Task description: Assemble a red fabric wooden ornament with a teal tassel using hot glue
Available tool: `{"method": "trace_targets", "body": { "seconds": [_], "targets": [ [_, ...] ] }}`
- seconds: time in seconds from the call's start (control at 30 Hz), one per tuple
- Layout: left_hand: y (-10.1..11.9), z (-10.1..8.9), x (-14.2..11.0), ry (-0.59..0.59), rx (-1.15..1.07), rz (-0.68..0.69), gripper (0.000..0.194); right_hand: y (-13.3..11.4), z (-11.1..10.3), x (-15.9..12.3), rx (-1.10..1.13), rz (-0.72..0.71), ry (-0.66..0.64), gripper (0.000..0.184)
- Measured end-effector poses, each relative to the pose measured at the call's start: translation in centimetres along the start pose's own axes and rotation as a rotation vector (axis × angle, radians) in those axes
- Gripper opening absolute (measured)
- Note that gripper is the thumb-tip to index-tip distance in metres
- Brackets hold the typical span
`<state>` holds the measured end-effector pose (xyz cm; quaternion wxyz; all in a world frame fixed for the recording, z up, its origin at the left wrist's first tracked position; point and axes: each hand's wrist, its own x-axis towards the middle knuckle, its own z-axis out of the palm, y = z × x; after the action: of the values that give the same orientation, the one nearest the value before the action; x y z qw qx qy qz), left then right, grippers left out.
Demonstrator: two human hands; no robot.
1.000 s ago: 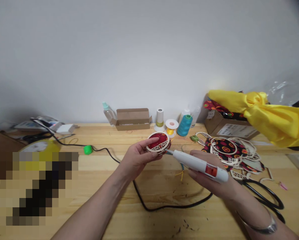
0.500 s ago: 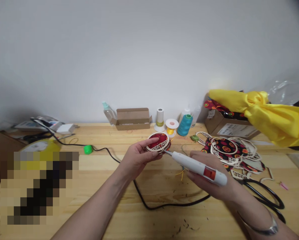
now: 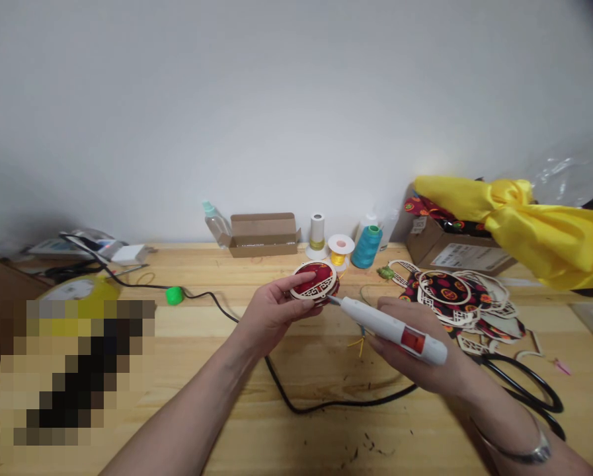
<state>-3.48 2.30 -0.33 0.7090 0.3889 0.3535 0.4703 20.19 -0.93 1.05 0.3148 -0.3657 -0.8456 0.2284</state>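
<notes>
My left hand [image 3: 271, 307] pinches a round fabric ornament [image 3: 313, 279] between thumb and fingers above the table. It has a pale wooden fretwork rim over dark red patterned cloth, and more layers show beneath. Wrapped round a white pen-shaped tool [image 3: 375, 322] with a red switch, my right hand [image 3: 415, 350] keeps its thin metal tip against or very near the ornament's lower right edge. Whether they touch I cannot tell. Below the tool lies a bit of yellow thread [image 3: 357, 344].
Spools of yellow thread [image 3: 339, 250] and teal thread [image 3: 367, 246] stand by the wall near an open cardboard box [image 3: 265, 244]. Fretwork and cloth pieces [image 3: 455, 297] pile up at right beside black-handled scissors [image 3: 529, 383]. A black cable [image 3: 326, 404] crosses the table past a green cap [image 3: 174, 295].
The white tool has shifted very slightly, its rear end moving a little left and up. Both hands keep their holds, and the ornament stays practically in place.
</notes>
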Motion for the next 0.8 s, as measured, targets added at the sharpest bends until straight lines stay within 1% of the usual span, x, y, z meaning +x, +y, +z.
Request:
{"method": "trace_targets", "body": {
  "seconds": [0.3,0.5,0.8],
  "targets": [
    [-0.06,0.18,-0.02,-0.002,-0.006,0.0,0.042,-0.04,0.04,-0.03,-0.035,0.004,-0.041,0.018],
    [-0.14,0.1,-0.02,0.002,-0.002,-0.003,0.042,-0.14,0.08,0.07,-0.048,0.004,-0.035,0.018],
    [-0.2,0.25,0.02,0.02,0.014,0.002,0.042,-0.15,0.0,-0.26,-0.077,0.024,-0.065,0.018]
  ]
}}
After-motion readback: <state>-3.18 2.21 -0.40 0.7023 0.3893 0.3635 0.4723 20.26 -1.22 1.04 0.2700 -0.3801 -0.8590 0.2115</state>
